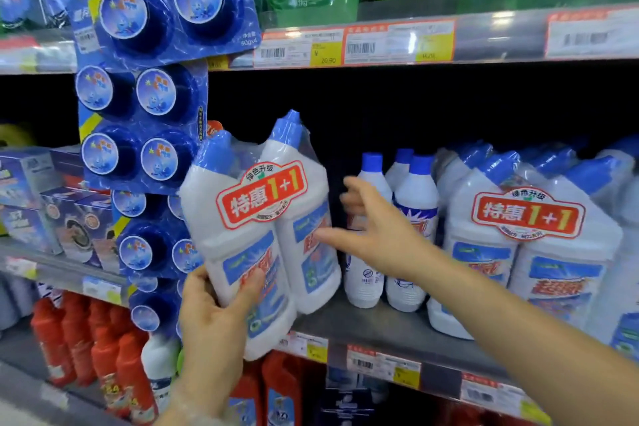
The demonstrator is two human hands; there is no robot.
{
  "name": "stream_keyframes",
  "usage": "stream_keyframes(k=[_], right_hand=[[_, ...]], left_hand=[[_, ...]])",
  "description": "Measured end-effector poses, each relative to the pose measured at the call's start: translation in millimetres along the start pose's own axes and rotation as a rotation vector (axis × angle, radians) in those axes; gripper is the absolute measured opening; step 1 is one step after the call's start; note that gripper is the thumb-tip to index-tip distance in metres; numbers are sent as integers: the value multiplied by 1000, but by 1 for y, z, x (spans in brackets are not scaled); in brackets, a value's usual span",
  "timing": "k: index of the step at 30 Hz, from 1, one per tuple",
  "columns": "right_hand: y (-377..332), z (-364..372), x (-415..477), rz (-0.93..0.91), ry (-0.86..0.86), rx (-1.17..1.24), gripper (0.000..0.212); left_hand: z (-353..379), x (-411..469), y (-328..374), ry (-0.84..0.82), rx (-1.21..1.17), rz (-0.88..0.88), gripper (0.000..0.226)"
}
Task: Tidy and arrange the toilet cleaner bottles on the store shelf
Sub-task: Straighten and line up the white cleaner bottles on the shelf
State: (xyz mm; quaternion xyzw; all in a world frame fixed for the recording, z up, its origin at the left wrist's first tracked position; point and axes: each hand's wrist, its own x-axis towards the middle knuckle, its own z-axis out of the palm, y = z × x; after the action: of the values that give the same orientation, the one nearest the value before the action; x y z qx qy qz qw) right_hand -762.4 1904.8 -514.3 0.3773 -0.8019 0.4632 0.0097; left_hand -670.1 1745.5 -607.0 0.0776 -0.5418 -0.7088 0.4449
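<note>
In the head view, the left hand (211, 318) grips the lower part of a shrink-wrapped twin pack of toilet cleaner bottles (262, 235), white with blue caps and a red "1+1" sticker, holding it tilted at the front edge of the grey shelf (373, 325). The right hand (377, 228) is spread wide with nothing in it, its thumb touching the pack's right side, its fingers in front of 3 single white bottles (413, 218) standing on the shelf. Just right of these stands another twin pack (518, 252). Blue toilet-block blister cards (145, 121) hang at left.
</note>
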Motion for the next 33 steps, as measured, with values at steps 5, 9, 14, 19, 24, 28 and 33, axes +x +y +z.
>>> stream_keyframes(k=[5,9,14,19,24,28,33], right_hand=[[21,24,-28,33,17,107,62],[37,5,-66,75,163,193,46],[51,-44,-113,119,351,156,49],[65,-91,-148,159,514,117,52],[92,-107,-163,227,641,123,63],[96,-111,-148,218,650,165,79],[105,-108,-140,384,740,380,38]], left_hand=[[-15,0,3,-192,-71,-119,95],[3,-6,2,-393,-80,-176,98],[63,-28,-6,-602,-136,-224,85],[128,-52,-27,-748,-110,-260,62],[163,-60,-53,-769,68,-102,55],[173,-55,-65,-765,115,-64,63],[178,-47,-68,-786,139,-46,70]])
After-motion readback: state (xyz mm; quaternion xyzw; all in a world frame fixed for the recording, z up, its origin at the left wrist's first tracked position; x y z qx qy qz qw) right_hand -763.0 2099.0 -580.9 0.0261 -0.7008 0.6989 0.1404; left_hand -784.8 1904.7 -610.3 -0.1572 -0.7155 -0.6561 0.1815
